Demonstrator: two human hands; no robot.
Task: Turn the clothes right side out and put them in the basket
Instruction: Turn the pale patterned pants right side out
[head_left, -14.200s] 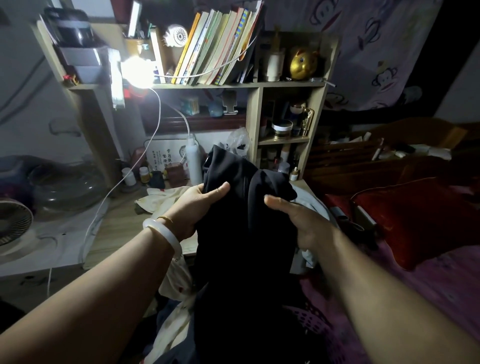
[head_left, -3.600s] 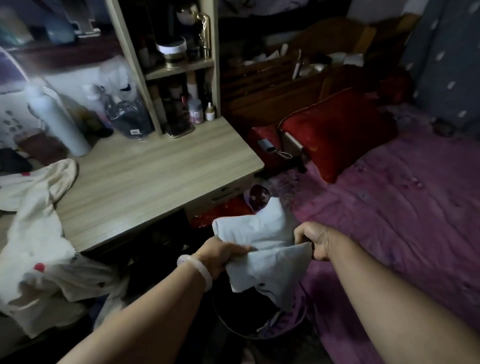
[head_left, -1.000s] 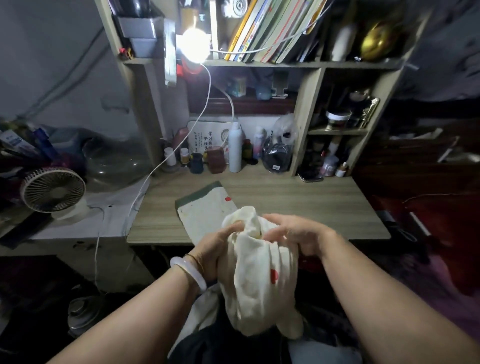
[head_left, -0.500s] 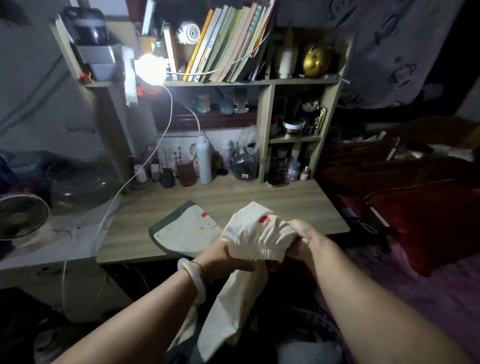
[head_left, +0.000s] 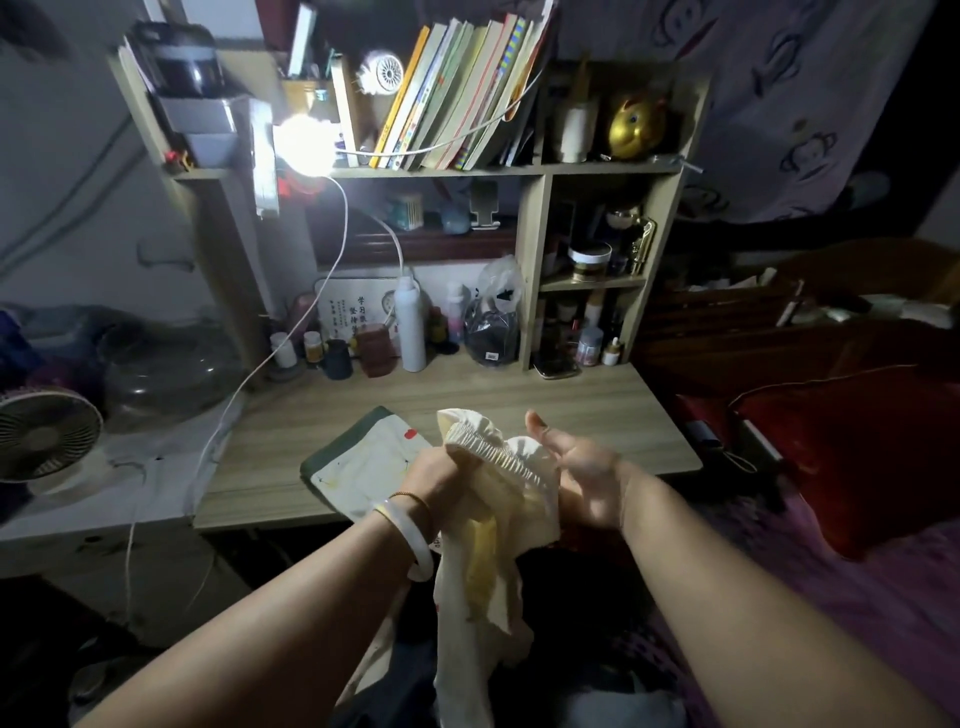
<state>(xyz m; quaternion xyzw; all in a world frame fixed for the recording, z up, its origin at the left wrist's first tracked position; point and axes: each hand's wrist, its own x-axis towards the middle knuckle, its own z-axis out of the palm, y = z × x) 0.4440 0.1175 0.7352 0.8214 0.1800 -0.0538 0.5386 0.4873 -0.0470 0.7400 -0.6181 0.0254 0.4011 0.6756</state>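
- Cream garment (head_left: 498, 525), soft and bunched, hangs in the air between the person's two hands, just in front of the near edge of the desk (head_left: 597, 410). A gathered, ribbed band, probably an elastic waistband or cuff, arcs across its top. A yellowish inner fold shows lower down, and the loose tail drops towards the person's lap.
- Left hand (head_left: 434, 480) is closed on the cloth just under that ribbed band, fingers wrapped tight around a fistful of fabric. A pale bangle and a thin cord bracelet sit on that wrist.
- Right hand (head_left: 582, 478) is beside the garment with its palm turned towards it, fingers spread and thumb raised. It looks to be touching the cloth's right edge, but it is not gripping anything.
- Step in hand, as I judge it: turning this piece right side out, with the opening held ready by the left hand.
- Next move likely calls for the right hand to slip inside the ribbed opening, catch the far end and draw it back through, while the left hand keeps the band steady.
- Second cream cloth with a dark green border (head_left: 363, 462) lies flat on the desk, just behind the left hand, with small red marks on it.
- Basket cannot be made out for certain; the bottom of the view is dark, with only dim fabric shapes showing.
- Farther out, bottles and jars line the back of the desk beneath shelves of books, a bright lamp (head_left: 304, 143) glares at upper left, and a purple bedspread (head_left: 857, 597) lies to the right.
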